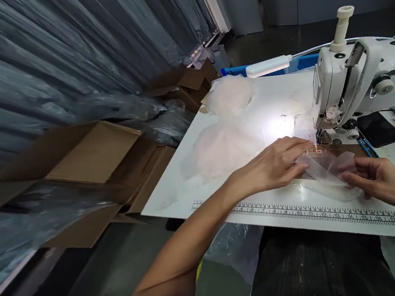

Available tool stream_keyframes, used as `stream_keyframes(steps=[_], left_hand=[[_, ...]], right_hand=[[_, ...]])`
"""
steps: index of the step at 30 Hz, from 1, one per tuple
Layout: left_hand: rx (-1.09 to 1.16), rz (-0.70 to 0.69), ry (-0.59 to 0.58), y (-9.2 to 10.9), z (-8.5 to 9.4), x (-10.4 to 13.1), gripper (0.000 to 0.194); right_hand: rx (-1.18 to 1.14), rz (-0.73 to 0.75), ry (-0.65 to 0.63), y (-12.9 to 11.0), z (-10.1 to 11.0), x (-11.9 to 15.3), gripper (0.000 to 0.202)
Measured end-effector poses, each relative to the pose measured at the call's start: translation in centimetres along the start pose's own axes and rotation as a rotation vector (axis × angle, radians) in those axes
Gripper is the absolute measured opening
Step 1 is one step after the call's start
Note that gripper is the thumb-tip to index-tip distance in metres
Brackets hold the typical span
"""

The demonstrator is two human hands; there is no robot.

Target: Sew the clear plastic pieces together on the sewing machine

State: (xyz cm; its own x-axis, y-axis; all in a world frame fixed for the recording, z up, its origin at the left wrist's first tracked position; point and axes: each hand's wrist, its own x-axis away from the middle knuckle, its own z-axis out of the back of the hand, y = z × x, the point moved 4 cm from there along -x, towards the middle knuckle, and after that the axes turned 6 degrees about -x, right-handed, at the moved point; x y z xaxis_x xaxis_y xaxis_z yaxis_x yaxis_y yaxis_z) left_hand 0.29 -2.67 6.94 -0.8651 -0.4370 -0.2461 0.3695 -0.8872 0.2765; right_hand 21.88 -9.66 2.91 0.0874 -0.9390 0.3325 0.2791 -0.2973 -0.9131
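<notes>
A thin, see-through piece of sheer fabric (324,168) lies just in front of the sewing machine's (322,84) needle and presser foot. My left hand (278,162) reaches in from the left, its fingers stretched out, with the fingertips at the fabric's left edge beside the presser foot. My right hand (377,176) pinches the fabric's right side between thumb and fingers. To the left on the white table (174,189) rest two pale pink, sheer heaps (215,150), a nearer and a farther one.
A ruler strip (299,213) runs along the table's front edge. Right of the needle lie a black phone (378,128) and blue-handled snips (367,146). A white lamp (268,66) reaches over the back. Open cardboard boxes (93,151) stand left of the table.
</notes>
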Motion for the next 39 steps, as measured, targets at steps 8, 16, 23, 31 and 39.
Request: stream_keyframes(steps=[8, 16, 23, 31, 39], left_hand=[[0.645, -0.045, -0.123, 0.6, 0.0, -3.1, 0.049], [1.005, -0.047, -0.42, 1.9, -1.7, -1.9, 0.029], [1.044, 0.369, -0.072, -1.5, -1.4, 0.0, 0.021], [1.144, 0.511, -0.012, -2.6, -3.1, -0.8, 0.024], [-0.153, 0.358, -0.035, -5.6, -2.2, -3.7, 0.025]], right_hand=[[0.413, 0.728, -0.278, -3.9, -2.3, 4.7, 0.022], [0.296, 0.593, -0.31, -3.9, -3.7, 5.6, 0.032], [0.215, 0.545, -0.23, -1.2, -1.3, 1.7, 0.019], [-0.047, 0.236, -0.188, -1.6, -2.1, -3.0, 0.053], [0.165, 0.067, -0.005, -1.1, -1.7, -5.4, 0.027]])
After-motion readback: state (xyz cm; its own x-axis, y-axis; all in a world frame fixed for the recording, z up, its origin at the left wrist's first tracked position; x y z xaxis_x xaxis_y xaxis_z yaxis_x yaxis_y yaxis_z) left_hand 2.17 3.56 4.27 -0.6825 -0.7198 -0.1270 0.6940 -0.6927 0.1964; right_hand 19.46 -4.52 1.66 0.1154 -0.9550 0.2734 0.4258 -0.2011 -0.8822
